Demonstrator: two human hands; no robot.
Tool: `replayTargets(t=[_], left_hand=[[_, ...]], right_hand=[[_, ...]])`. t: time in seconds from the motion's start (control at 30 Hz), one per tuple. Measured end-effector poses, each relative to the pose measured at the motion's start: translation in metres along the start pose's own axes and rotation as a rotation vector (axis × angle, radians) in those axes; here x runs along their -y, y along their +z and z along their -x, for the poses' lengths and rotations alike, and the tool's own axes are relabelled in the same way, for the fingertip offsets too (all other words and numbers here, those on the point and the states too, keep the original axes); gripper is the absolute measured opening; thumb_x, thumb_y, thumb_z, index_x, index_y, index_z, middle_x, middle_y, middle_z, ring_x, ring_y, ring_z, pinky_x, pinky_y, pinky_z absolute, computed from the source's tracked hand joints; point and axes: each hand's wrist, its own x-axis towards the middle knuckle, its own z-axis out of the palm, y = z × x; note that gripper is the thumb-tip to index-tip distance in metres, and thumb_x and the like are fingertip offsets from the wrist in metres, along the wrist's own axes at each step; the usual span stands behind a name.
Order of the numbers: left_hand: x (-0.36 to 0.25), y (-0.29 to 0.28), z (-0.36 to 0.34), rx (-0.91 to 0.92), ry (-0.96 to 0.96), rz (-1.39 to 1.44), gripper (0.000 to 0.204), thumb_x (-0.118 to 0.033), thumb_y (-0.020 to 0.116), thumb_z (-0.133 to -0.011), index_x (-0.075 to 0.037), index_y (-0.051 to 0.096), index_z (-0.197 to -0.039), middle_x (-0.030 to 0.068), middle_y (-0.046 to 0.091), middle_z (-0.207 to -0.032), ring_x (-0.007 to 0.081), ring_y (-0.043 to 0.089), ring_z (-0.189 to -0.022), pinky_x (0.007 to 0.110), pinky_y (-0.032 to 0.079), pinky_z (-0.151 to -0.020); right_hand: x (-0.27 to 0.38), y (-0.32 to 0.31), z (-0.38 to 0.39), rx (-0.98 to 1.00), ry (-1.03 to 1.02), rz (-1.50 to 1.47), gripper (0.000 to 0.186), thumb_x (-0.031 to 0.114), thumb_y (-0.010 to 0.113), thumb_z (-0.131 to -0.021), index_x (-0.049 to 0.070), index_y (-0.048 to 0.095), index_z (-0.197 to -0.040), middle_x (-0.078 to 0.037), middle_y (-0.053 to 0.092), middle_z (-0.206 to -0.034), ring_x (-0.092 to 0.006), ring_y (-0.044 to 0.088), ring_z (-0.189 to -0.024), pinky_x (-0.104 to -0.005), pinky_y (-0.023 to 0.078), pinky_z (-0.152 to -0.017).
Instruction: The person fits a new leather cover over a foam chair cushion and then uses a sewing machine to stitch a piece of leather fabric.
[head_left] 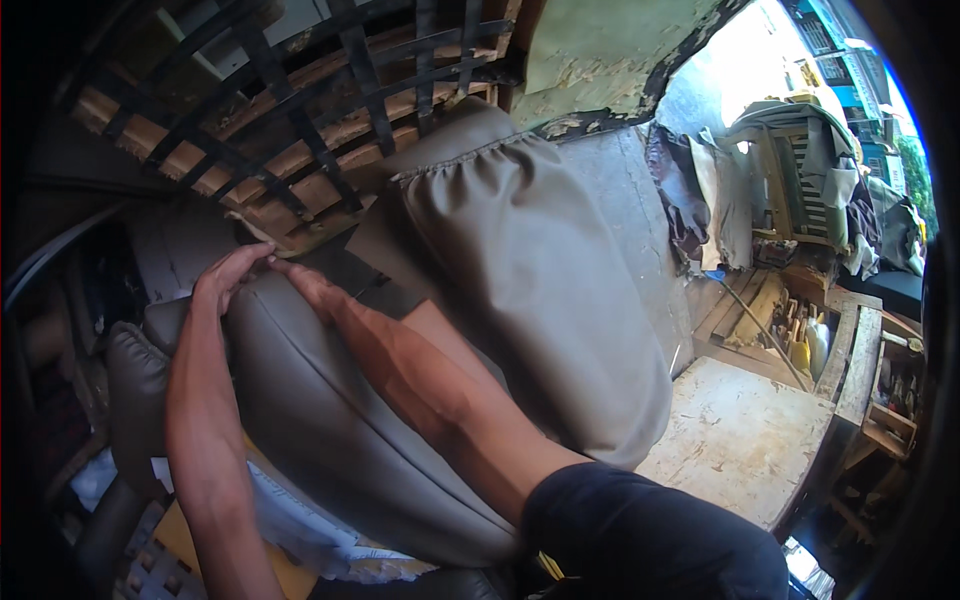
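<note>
Both of my arms reach away from me over a padded seat piece covered in grey-brown leatherette. At its far end my left hand bends inward, its fingers pressed together near a pale strip of edge. My right hand meets it from the other side, fingertips close to the left ones and closed. What the fingers grip is too small and partly hidden to make out. To the right lies a larger grey-brown leatherette cover, gathered in pleats along its far seam.
A wooden frame with crossed black webbing straps stands beyond my hands. At the right are a worn pale board, wooden bins and draped fabric scraps. A smaller grey-brown padded piece lies at the left.
</note>
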Motion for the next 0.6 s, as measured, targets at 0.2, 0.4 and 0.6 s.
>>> replayTargets(t=[0.2,0.4,0.6], left_hand=[[-0.036,0.017,0.005,0.175,-0.051,0.036,0.05,-0.056,0.065,-0.093,-0.007,0.07,-0.103,0.0093,0.068,-0.098,0.0192,0.064,-0.086,0.036,0.055,-0.075],[-0.031,0.036,0.053,-0.364,0.271,-0.297,0.043,-0.042,0.06,-0.097,-0.006,0.07,-0.119,0.0155,0.068,-0.126,0.033,0.062,-0.118,0.042,0.047,-0.101],[0.044,0.131,0.16,-0.9,0.686,-0.766,0.067,-0.036,0.057,-0.098,-0.008,0.041,-0.156,0.0294,0.027,-0.163,0.049,0.028,-0.15,0.064,0.024,-0.12]], right_hand=[[0.021,-0.037,-0.035,0.135,0.044,-0.084,0.039,0.042,0.072,-0.095,0.007,0.072,-0.114,-0.007,0.074,-0.101,-0.0177,0.07,-0.084,-0.037,0.059,-0.078],[0.001,-0.038,-0.052,-0.004,0.007,0.023,0.039,0.038,0.074,-0.095,0.003,0.072,-0.111,-0.01,0.075,-0.099,-0.0191,0.072,-0.078,-0.0361,0.059,-0.067],[0.003,-0.03,-0.038,-0.263,-0.413,0.704,0.059,0.05,0.055,-0.1,0.003,0.063,-0.135,-0.024,0.064,-0.135,-0.0398,0.058,-0.13,-0.0452,0.044,-0.108]])
